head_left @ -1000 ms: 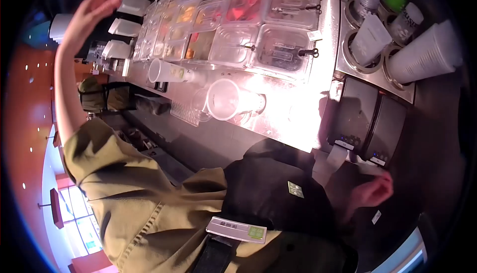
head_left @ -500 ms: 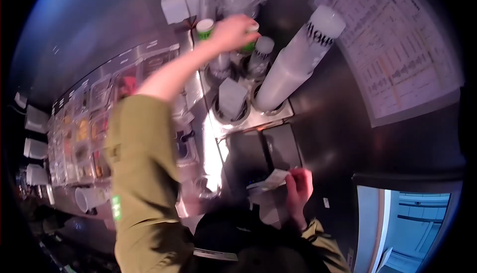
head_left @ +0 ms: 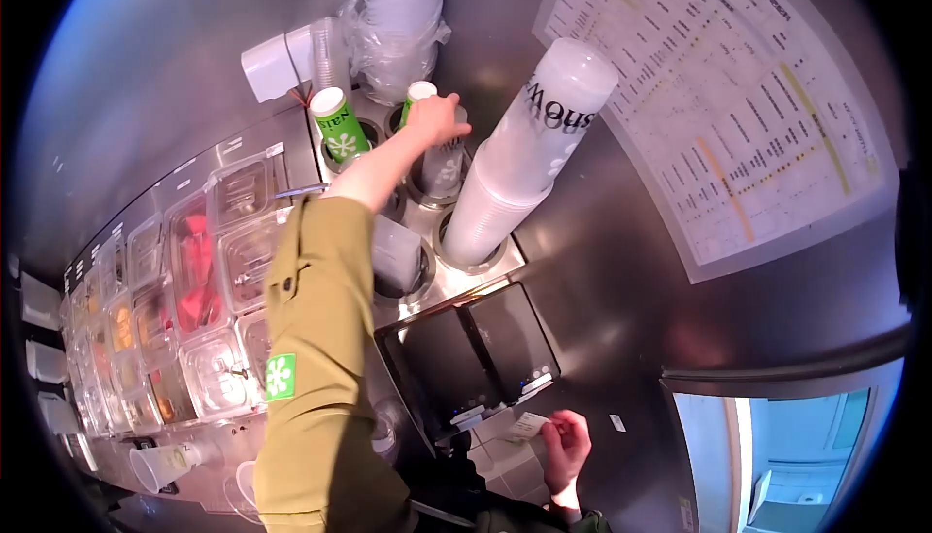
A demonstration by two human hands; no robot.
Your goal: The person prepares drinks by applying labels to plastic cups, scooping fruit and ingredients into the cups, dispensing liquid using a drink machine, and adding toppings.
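Note:
My left hand reaches to the cup holders, fingers curled over the top of a clear printed plastic cup in a stack; the grip is partly hidden. Just behind that hand stands a green-and-white cup, mostly covered. A second green cup with a white flake print is left of it. Low in view, my right hand pinches a small white printed label between thumb and fingers. It is beside two dark tablet-like devices set in a frame.
A tall stack of clear cups leans right of the left hand. Bagged cups stand behind. Lidded clear food containers line the left side. A printed chart lies on the right, and a clear measuring jug at lower left.
My left hand has shifted from the green cup onto the clear cup beside it. My right hand still holds the label. The whole view has moved and become sharper.

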